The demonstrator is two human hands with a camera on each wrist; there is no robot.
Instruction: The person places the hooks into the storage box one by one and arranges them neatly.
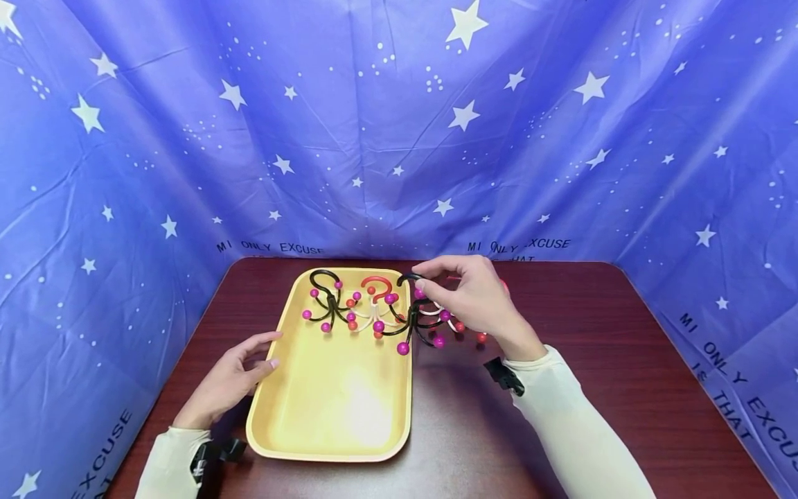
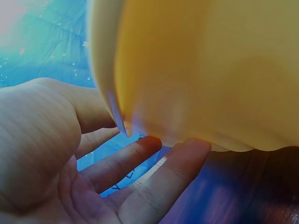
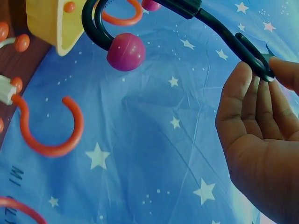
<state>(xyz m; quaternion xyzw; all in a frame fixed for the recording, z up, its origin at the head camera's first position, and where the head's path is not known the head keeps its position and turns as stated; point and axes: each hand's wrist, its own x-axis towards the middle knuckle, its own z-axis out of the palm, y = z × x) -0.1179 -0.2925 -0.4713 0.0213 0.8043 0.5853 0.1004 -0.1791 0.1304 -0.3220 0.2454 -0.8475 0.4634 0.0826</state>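
Black branched hook (image 1: 413, 317) hangs below the fingertips of your right hand (image 1: 472, 294), its curved end pinched against the thumb. Your left hand (image 1: 232, 374), partly curled, holds the yellow tray (image 1: 312, 395) by its side. Left of your right fingers: red-and-white hook (image 1: 375, 311).

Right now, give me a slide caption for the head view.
Right hand pinching a black ball-tipped hook near the yellow tray, left hand touching its left side.
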